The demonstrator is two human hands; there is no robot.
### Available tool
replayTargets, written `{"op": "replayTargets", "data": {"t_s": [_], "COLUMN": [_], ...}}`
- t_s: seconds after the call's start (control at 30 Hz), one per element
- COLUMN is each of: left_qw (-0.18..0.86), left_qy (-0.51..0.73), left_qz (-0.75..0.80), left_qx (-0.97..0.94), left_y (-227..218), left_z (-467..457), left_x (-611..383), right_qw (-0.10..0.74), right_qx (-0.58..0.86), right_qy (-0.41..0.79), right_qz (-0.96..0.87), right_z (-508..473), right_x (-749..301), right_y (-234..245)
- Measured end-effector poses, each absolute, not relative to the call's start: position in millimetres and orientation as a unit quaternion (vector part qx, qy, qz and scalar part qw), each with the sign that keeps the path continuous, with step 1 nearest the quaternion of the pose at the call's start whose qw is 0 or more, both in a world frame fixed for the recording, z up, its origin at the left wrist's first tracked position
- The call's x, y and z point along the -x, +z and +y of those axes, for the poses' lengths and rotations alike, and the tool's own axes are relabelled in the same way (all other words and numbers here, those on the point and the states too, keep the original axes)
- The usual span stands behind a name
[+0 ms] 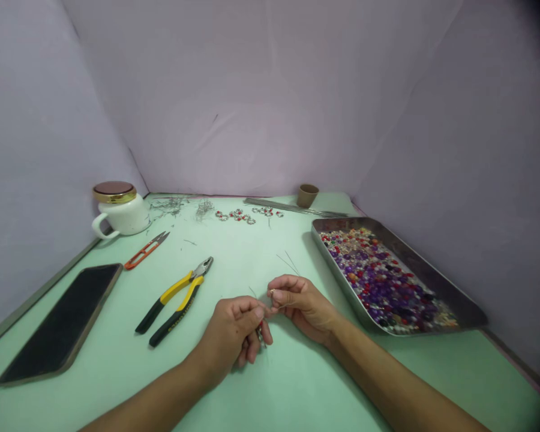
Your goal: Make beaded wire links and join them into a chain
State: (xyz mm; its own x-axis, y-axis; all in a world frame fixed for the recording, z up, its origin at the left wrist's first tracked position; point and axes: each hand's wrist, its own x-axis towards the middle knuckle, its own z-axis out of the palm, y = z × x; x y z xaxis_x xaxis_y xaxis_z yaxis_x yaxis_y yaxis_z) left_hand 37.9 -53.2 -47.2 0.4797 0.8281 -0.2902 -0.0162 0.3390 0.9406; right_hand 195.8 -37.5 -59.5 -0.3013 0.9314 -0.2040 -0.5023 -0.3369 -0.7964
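Head view: a small red-and-silver beaded piece (261,337) sits in the left hand (237,327), partly hidden by the fingers, just above the pale green table (270,246). The left thumb and forefinger are pinched together and the other fingers curl around the piece. The right hand (303,305) is right beside it, fingertips meeting or nearly meeting those of the left; its thumb and forefinger grasp a tiny pale bit (272,293), too small to identify for certain. A couple of thin loose wires (290,264) lie just beyond the right hand. To the left of the hands lie pliers (189,297) with yellow and black handles, their handles spread and their nose pointing away from the person. Further left are orange-handled snips (156,241) and, nearer the person, a dark-screened phone (63,324). On the right stands a metal tray (425,255) holding many mixed beads (378,279), purple, red, clear and gold among them. Toward the back, beaded pieces (237,215) in red and silver lie between a tangle of wire scraps (168,206) and a bundle of straight wires (292,207). A small brown cup (306,195) stands by that bundle. At the back left is a white mug (128,217) topped with a gold-rimmed lid (114,189).
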Motion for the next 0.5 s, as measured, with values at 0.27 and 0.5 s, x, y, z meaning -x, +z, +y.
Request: {"op": "replayTargets", "data": {"t_s": [0.27,0.5], "left_qw": [0.703,0.7], "left_qy": [0.299,0.302], "left_qz": [0.413,0.411], "left_qx": [-0.496,-0.499], "left_y": [-47.0,-44.3], "left_z": [-53.9,-54.5], "left_x": [-37.6,-37.7], "right_qw": [0.481,0.469], "right_qx": [0.344,0.352], "right_qy": [0.739,0.74], "right_qz": [-0.324,-0.329], "right_z": [-37.7,-37.3], "right_x": [-195.9,-196.2], "right_y": [-58.8,-60.6]}}
